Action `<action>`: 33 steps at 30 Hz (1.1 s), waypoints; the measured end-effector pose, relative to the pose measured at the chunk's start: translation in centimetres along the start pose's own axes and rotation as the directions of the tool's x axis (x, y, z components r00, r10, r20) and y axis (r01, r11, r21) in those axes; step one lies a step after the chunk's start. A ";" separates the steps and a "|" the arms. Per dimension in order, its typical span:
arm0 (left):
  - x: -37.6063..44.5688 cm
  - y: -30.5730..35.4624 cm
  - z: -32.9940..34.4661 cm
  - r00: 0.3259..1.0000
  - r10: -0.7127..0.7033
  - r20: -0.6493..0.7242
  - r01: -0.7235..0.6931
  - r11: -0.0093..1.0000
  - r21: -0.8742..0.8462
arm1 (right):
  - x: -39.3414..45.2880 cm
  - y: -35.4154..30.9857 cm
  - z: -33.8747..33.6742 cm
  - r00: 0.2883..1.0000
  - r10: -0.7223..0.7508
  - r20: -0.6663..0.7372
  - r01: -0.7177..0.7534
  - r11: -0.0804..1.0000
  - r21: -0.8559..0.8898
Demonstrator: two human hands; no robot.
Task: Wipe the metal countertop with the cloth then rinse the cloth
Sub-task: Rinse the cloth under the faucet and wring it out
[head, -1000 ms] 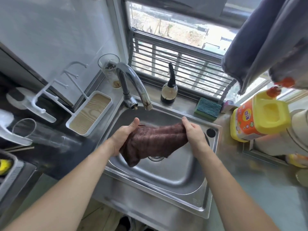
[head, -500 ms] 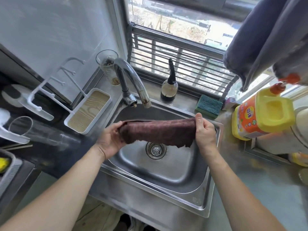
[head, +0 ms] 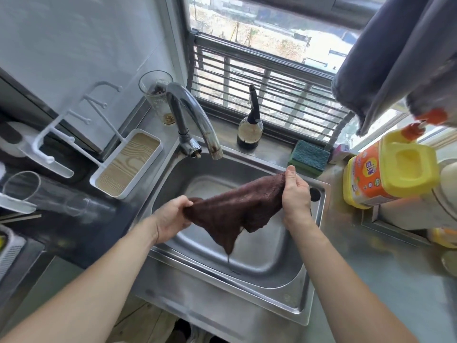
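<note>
A dark brown cloth (head: pixel 237 206) hangs stretched over the steel sink (head: pixel 272 258), one corner drooping down to a dripping point. My left hand (head: pixel 170 219) grips its lower left end. My right hand (head: pixel 295 194) pinches the upper right end, held higher near the sink's far right corner. The curved faucet (head: pixel 195 120) stands behind the basin with no water running from it. The metal countertop (head: pixel 371 280) extends to the right of the sink.
A white tray with a rack (head: pixel 126 167) and a glass (head: pixel 155 95) sit left of the faucet. A dark bottle (head: pixel 249 127), a green sponge (head: pixel 310 157) and a yellow detergent jug (head: pixel 388 172) line the back and right. Grey towels (head: pixel 395 58) hang overhead.
The cloth went from a level stretch to a slant: my right hand rose toward the sink's far corner, my left dropped lower, and a corner now hangs down over the basin.
</note>
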State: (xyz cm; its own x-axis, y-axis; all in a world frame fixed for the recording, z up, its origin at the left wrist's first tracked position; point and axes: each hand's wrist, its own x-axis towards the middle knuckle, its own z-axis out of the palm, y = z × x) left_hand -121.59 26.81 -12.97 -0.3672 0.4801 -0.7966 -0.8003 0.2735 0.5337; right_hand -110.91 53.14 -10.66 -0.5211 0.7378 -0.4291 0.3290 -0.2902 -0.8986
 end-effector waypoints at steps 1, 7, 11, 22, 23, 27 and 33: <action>0.4 0.0 -0.1 0.996 0.033 -0.083 -0.040 0.996 -0.080 | 0.1 0.5 -0.2 0.999 -0.046 -0.015 0.044 0.991 -0.126; 2.1 0.5 -1.9 0.870 0.143 -0.472 -0.032 0.972 0.235 | 0.2 2.5 -0.8 0.973 -0.205 0.104 0.229 0.822 -0.521; 1.2 0.7 -2.8 0.903 0.260 -0.342 -0.091 0.894 0.439 | 0.6 3.1 -1.2 0.983 -0.168 0.068 0.176 0.800 -0.574; -0.4 2.3 -1.8 0.777 0.629 0.024 -0.270 0.298 0.916 | 1.0 2.3 -4.5 0.852 0.087 0.516 0.290 0.741 -0.605; -0.4 2.5 -2.0 0.778 0.628 0.030 -0.273 0.294 0.916 | 1.0 2.2 -4.7 0.839 0.113 0.533 0.342 0.653 -0.676; -0.1 2.5 -2.3 0.741 0.671 0.013 -0.260 0.269 0.927 | 1.0 1.7 -4.7 0.808 0.121 0.577 0.460 0.482 -0.746; 0.3 2.5 -2.6 0.741 0.659 -0.131 -0.397 0.587 0.706 | 1.7 1.3 -4.7 0.809 0.025 0.587 0.476 0.556 -0.681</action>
State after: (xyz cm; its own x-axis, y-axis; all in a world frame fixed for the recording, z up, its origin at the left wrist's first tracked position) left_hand -124.93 25.41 -12.61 -0.8612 0.4268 -0.2761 0.0107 0.5583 0.8296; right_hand -107.66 56.88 -12.14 -0.8755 0.2324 -0.4237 0.4713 0.6048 -0.6420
